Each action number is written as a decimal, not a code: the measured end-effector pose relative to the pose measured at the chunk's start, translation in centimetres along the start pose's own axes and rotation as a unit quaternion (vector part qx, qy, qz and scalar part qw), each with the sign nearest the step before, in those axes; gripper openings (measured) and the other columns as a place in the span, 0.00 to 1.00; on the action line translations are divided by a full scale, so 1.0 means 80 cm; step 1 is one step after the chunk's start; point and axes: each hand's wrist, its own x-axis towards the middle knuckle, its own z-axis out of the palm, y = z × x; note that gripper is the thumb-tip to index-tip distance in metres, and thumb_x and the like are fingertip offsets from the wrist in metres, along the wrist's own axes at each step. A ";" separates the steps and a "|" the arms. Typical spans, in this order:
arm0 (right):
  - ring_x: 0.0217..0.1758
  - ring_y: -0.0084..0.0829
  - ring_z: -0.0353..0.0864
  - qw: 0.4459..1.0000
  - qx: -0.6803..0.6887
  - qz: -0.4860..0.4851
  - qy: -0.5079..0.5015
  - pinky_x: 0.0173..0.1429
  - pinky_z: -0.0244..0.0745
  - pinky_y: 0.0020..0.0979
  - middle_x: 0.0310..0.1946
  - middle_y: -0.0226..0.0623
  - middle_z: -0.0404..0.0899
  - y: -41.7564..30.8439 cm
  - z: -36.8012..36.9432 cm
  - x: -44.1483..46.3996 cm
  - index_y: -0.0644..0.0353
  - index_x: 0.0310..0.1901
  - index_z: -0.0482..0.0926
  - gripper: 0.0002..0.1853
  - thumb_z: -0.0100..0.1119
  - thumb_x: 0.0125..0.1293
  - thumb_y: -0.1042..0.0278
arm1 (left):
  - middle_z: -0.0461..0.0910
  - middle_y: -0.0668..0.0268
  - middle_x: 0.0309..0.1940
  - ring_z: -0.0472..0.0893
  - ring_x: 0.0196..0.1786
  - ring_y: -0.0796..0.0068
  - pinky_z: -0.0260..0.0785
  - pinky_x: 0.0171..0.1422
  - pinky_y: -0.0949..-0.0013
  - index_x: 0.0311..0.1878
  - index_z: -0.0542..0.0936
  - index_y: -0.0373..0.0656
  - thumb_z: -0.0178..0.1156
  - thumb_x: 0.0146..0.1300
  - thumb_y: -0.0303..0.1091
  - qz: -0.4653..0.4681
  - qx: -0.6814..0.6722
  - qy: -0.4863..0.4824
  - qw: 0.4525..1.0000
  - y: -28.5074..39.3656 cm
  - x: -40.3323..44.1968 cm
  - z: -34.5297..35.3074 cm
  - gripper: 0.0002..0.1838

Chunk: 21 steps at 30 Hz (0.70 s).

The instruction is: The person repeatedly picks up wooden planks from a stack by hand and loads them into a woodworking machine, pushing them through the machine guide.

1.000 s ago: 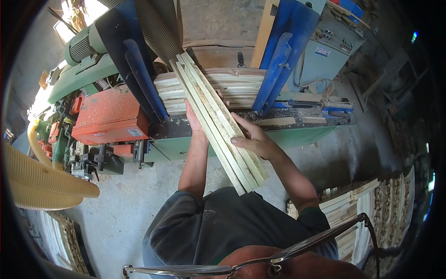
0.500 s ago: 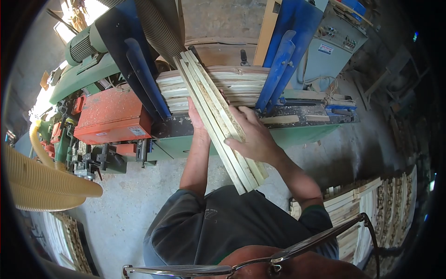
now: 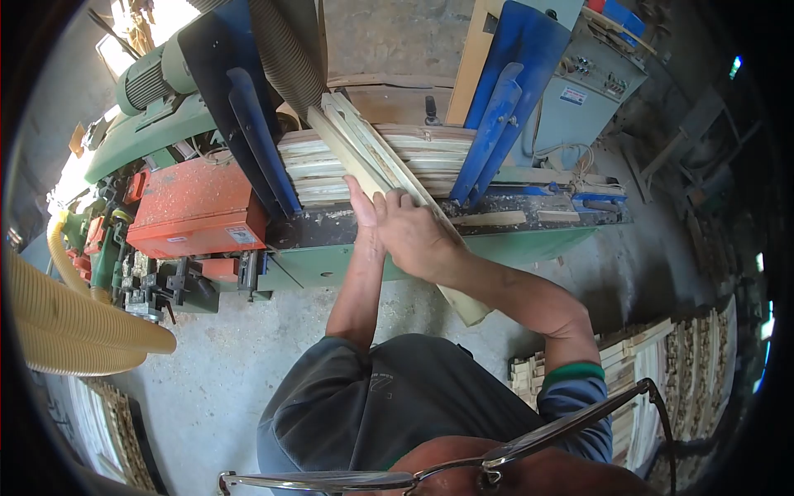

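A bundle of long pale wood strips (image 3: 399, 168) lies slanted across my hands, its far end near the grey ribbed hose and its near end over the floor. My left hand (image 3: 364, 207) is under the strips, thumb up along their left side, and supports them. Over the top of the bundle, my right hand (image 3: 413, 236) has its fingers bent round the strips at the left edge. Behind the bundle, a stack of wood strips (image 3: 430, 153) sits between two blue upright guides (image 3: 496, 103).
A red box (image 3: 197, 202) and a green motor (image 3: 147, 83) stand at the left, above yellow hoses (image 3: 91, 318). The machine's green side (image 3: 347, 259) runs across in front. A grey control cabinet (image 3: 587, 83) is at back right; stacked strips (image 3: 686, 364) lie at lower right.
My right hand has moved left across the bundle, from its right edge to its left edge. The strips have shifted and turned within the bundle.
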 end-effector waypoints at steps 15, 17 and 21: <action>0.48 0.23 0.84 0.579 0.801 0.149 0.018 0.52 0.78 0.22 0.55 0.41 0.83 0.105 0.097 -0.018 0.74 0.73 0.68 0.33 0.57 0.64 0.75 | 0.77 0.43 0.64 0.76 0.68 0.42 0.73 0.71 0.39 0.68 0.74 0.40 0.39 0.81 0.58 -0.060 -0.146 -0.144 0.977 0.026 -0.037 0.041 0.33; 0.50 0.24 0.85 0.528 0.837 0.140 0.043 0.53 0.79 0.22 0.57 0.43 0.83 0.089 0.103 -0.020 0.74 0.73 0.67 0.33 0.55 0.66 0.74 | 0.78 0.41 0.62 0.76 0.66 0.38 0.75 0.67 0.38 0.70 0.73 0.40 0.38 0.80 0.60 -0.057 -0.156 -0.096 0.982 0.023 -0.037 0.037 0.35; 0.47 0.22 0.84 0.468 0.875 0.116 0.039 0.53 0.78 0.23 0.51 0.42 0.85 0.078 0.114 -0.020 0.73 0.72 0.69 0.32 0.57 0.66 0.73 | 0.76 0.40 0.64 0.72 0.68 0.32 0.73 0.69 0.36 0.73 0.69 0.38 0.38 0.79 0.63 -0.044 -0.032 -0.088 0.995 0.013 -0.048 0.054 0.38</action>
